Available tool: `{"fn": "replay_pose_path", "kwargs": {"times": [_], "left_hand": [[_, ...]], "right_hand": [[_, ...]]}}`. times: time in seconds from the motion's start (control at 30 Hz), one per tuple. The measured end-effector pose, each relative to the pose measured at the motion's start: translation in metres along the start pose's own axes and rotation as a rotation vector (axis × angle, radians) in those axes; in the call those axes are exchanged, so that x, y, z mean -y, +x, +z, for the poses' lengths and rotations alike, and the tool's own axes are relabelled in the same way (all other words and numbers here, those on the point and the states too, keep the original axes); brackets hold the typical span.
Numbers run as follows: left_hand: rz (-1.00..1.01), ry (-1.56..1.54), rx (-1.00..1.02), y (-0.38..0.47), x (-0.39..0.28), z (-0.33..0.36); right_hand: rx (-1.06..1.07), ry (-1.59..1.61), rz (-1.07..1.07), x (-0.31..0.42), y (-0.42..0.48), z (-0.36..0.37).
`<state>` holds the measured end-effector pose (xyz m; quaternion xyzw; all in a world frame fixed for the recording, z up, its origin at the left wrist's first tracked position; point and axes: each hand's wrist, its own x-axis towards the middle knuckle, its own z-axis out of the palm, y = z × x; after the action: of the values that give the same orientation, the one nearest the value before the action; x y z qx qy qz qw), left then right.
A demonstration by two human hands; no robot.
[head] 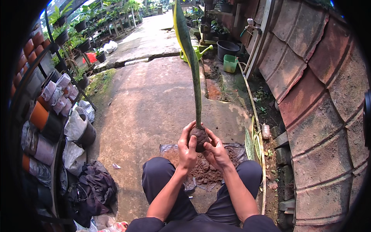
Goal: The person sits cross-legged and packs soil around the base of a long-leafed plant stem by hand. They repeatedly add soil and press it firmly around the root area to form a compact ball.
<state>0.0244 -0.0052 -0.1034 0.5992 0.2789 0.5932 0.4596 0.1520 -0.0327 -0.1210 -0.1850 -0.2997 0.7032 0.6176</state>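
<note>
Between both hands is a ball of dark, moist soil (198,138) packed around the base of a snake plant leaf (193,63). The long leaf stands upright, green with a yellow edge. My left hand (187,146) cups the ball from the left, its thumb along the front. From the right, my right hand (216,150) presses its fingers and thumb against it. Below the hands, between my knees, loose brown soil (203,171) lies heaped on a dark plastic sheet (239,150). More snake plant leaves (249,143) lie to the right of the sheet.
Leaning roof tiles (318,121) line the right side, with a long pipe (255,116) along the ground. A green watering can (198,52), a black basin (227,49) and a green container (230,63) stand ahead. Stacked pots (46,116) and dark cloth (94,185) are at left.
</note>
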Motion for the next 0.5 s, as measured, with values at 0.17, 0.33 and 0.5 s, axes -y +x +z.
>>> {"fn": "replay_pose_path", "kwargs": {"times": [0.17,0.33,0.5], "left_hand": [[-0.081,-0.059,-0.022,0.001,-0.007,-0.003],[0.004,-0.095,-0.100,0.003,-0.001,-0.001],[0.055,-0.091,-0.208,0.000,0.011,0.002]], "right_hand": [[0.008,0.008,0.028,-0.006,-0.001,0.003],[0.019,-0.033,0.064,-0.004,-0.002,0.003],[0.025,-0.086,0.067,-0.009,-0.002,0.004]]}}
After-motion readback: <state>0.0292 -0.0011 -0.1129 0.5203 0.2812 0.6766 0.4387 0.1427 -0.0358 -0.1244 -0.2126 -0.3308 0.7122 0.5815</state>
